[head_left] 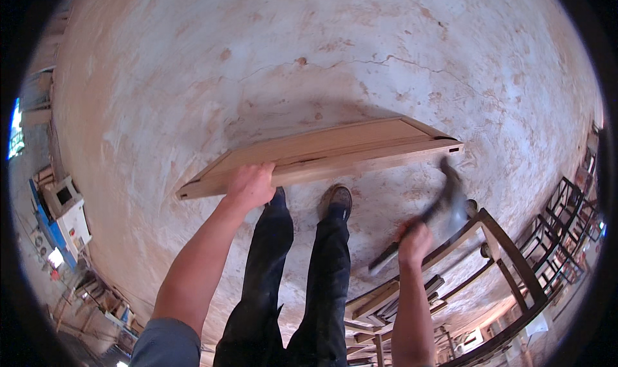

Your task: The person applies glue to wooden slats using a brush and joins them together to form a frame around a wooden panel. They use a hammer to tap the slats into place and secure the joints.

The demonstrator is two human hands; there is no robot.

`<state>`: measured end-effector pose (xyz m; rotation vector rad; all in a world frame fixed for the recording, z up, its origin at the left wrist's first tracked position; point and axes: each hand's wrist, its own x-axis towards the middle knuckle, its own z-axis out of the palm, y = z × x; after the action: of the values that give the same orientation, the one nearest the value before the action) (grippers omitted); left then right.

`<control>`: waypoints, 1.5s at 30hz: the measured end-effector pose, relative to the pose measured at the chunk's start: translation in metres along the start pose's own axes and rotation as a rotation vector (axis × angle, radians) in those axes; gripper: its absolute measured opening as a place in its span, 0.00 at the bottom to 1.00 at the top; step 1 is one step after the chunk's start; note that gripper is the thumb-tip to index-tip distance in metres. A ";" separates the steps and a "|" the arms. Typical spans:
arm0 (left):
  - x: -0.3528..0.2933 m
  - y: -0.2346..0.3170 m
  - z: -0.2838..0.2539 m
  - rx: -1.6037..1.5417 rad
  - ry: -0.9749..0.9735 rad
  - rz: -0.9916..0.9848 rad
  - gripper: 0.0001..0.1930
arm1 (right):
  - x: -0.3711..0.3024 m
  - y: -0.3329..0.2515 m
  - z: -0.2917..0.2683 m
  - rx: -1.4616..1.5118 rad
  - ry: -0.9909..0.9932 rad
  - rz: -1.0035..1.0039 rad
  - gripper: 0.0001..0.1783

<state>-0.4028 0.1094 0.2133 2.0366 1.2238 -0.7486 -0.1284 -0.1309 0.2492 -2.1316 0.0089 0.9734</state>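
A light wooden framed panel is in front of my feet, its long thick rail towards me. A dark slot shows at each end of that rail. My left hand grips the rail left of its middle, the fingers closed over the upper edge. To the right, my right hand is closed around the handle of a hammer-like tool. Its dark head is smeared by motion, so its exact kind is unclear. The head is just below the panel's right end, apparently apart from it.
My shoes stand close to the panel on the worn, cracked floor. A dark wooden frame stands near my right forearm. More dark frames are at the far right. A white and blue machine is at the left.
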 end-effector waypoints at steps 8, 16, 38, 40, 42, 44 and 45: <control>0.001 -0.023 0.025 -0.018 0.103 0.117 0.11 | -0.059 -0.011 0.009 -0.075 -0.254 -0.129 0.16; -0.004 -0.019 0.014 -0.028 0.064 0.112 0.09 | -0.049 0.020 0.059 -0.549 -0.484 -0.346 0.11; -0.002 -0.029 0.058 -0.427 0.291 0.255 0.07 | -0.126 -0.163 0.373 -1.826 -1.560 -0.965 0.33; 0.003 -0.018 0.054 -0.436 0.305 0.300 0.07 | -0.137 -0.179 0.366 -1.799 -1.604 -0.993 0.32; -0.007 -0.031 0.061 -0.414 0.298 0.246 0.07 | -0.141 -0.176 0.369 -1.584 -1.837 -1.091 0.32; -0.007 -0.028 0.056 -0.414 0.301 0.259 0.07 | -0.119 -0.170 0.365 -1.435 -1.930 -1.131 0.32; -0.001 -0.020 0.048 -0.424 0.316 0.300 0.07 | -0.107 -0.169 0.369 -1.645 -1.723 -1.002 0.33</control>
<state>-0.4282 0.0796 0.1785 1.9546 1.0921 -0.0169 -0.3890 0.1971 0.2783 -0.8533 -3.0222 1.8995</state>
